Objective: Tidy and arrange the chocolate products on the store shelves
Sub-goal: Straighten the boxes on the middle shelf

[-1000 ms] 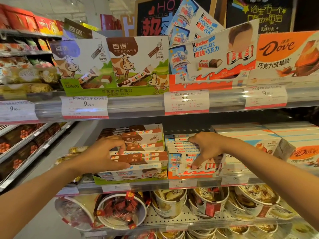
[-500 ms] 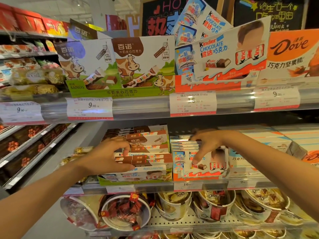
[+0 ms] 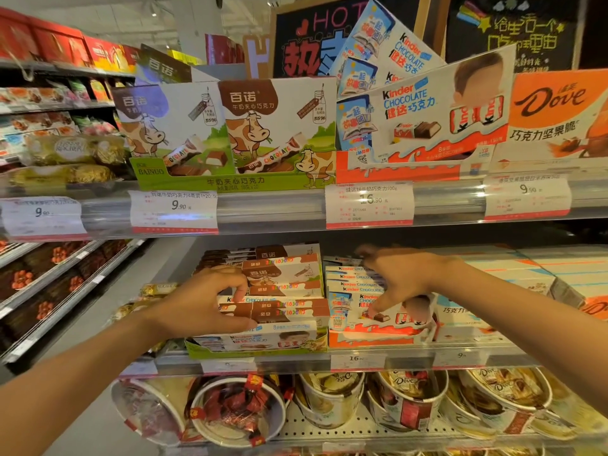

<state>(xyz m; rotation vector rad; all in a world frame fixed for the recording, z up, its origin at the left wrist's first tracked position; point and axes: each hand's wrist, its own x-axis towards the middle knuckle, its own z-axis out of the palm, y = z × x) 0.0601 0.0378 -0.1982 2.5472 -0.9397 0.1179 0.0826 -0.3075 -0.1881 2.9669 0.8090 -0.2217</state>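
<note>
On the middle shelf, my left hand (image 3: 200, 304) grips a small stack of brown-and-white Bainuo chocolate boxes (image 3: 283, 311), fingers on top and thumb underneath. These lie on Kinder boxes (image 3: 263, 340) inside a green display tray (image 3: 253, 353). More Bainuo boxes (image 3: 283, 271) are stacked behind. To the right, my right hand (image 3: 401, 278) is motion-blurred with its fingers spread. Its fingertips touch the face of a Kinder Chocolate box (image 3: 388, 319) that stands at the front of a Kinder stack (image 3: 352, 281) in a red-and-white tray.
White and orange Dove boxes (image 3: 513, 281) fill the shelf to the right. The upper shelf (image 3: 279, 209) carries Bainuo, Kinder and Dove display cartons and price tags. Below are tubs of wrapped chocolates (image 3: 237, 413). Side shelves run off to the left.
The front Kinder box has been tipped up from lying flat to facing forward. My right hand has lifted and spread its fingers. My left hand has stayed on the Bainuo boxes.
</note>
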